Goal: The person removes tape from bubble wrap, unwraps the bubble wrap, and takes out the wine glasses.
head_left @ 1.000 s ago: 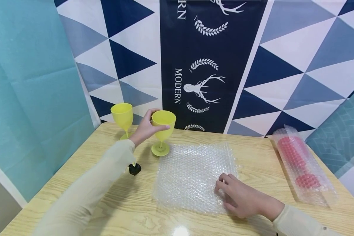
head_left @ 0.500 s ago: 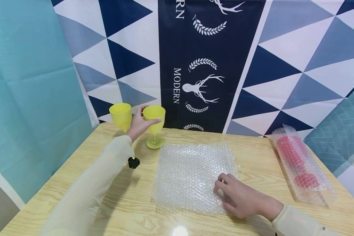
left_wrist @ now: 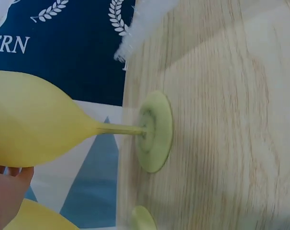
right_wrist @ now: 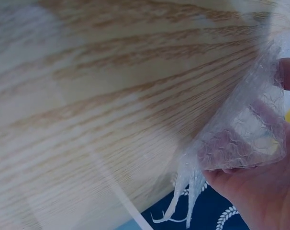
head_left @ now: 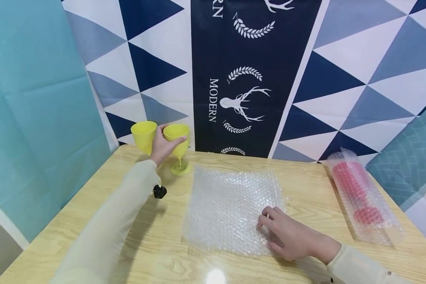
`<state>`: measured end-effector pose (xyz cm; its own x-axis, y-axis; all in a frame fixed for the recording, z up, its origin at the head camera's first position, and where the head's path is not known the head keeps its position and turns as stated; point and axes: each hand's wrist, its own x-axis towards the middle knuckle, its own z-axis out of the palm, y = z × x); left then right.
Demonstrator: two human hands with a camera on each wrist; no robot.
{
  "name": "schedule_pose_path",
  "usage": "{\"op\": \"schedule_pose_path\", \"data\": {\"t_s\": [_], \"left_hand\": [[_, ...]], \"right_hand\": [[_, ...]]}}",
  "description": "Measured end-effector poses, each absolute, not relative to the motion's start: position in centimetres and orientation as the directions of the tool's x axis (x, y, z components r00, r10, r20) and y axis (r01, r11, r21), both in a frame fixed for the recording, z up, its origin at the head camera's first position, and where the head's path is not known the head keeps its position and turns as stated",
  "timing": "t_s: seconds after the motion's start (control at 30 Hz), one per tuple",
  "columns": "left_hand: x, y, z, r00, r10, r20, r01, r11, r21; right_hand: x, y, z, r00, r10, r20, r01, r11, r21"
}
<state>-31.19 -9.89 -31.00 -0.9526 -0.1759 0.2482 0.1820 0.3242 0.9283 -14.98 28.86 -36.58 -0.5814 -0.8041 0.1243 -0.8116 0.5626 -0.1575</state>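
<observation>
In the head view my left hand (head_left: 162, 146) grips the bowl of a yellow goblet (head_left: 181, 151) at the back left of the table. The goblet is upright; whether its round foot (left_wrist: 157, 132) touches the wood I cannot tell. A second yellow goblet (head_left: 141, 136) stands just left of it, its stem mostly hidden behind my hand and wrist. My right hand (head_left: 292, 236) has curled fingers at the right edge of a bubble wrap sheet (head_left: 230, 209) lying on the table. In the right wrist view, the bubble wrap edge (right_wrist: 245, 139) sits between thumb and fingers.
On the right of the wooden table (head_left: 163, 252) lies a red object (head_left: 352, 185) rolled in bubble wrap. A patterned cloth (head_left: 248, 51) hangs behind the table's back edge. A small black piece (head_left: 159, 192) shows by my left wrist.
My left hand has moved the goblet left and back, away from the bubble wrap sheet and close to the second goblet. The right hand has stayed in place.
</observation>
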Motion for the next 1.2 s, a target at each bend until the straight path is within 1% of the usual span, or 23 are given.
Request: {"op": "schedule_pose_path", "data": {"t_s": [0.2,0.3,0.43,0.57,0.7,1.0,1.2], "left_hand": [[-31.5,-10.0,-31.2,-0.945,-0.195,0.263,0.188,0.333,0.924],[-31.8,-9.7,-31.6,-0.942,-0.202,0.268,0.183,0.361,0.915],[-31.8,-9.5,-32.6,-0.954,-0.213,0.212,0.114,0.395,0.912],[-31.5,-9.3,-33.7,-0.964,-0.222,0.143,0.044,0.395,0.918],[-31.5,-9.1,-34.3,-0.965,-0.231,0.121,0.025,0.382,0.924],[-31.5,-9.4,-33.9,-0.958,-0.267,0.100,-0.007,0.373,0.928],[-30.9,-9.1,-34.2,-0.968,-0.248,0.031,-0.055,0.334,0.941]], "right_hand": [[-15.0,28.6,-36.3,-0.606,-0.792,0.079,-0.789,0.585,-0.185],[-15.0,28.7,-36.3,-0.606,-0.791,0.083,-0.790,0.586,-0.182],[-15.0,28.8,-36.4,-0.595,-0.797,0.104,-0.801,0.576,-0.165],[-15.1,28.8,-36.5,-0.589,-0.800,0.115,-0.806,0.571,-0.157],[-15.0,28.8,-36.5,-0.590,-0.799,0.113,-0.805,0.571,-0.164],[-15.1,28.6,-36.4,-0.588,-0.801,0.111,-0.806,0.568,-0.169],[-14.8,28.8,-36.4,-0.596,-0.797,0.100,-0.799,0.577,-0.170]]}}
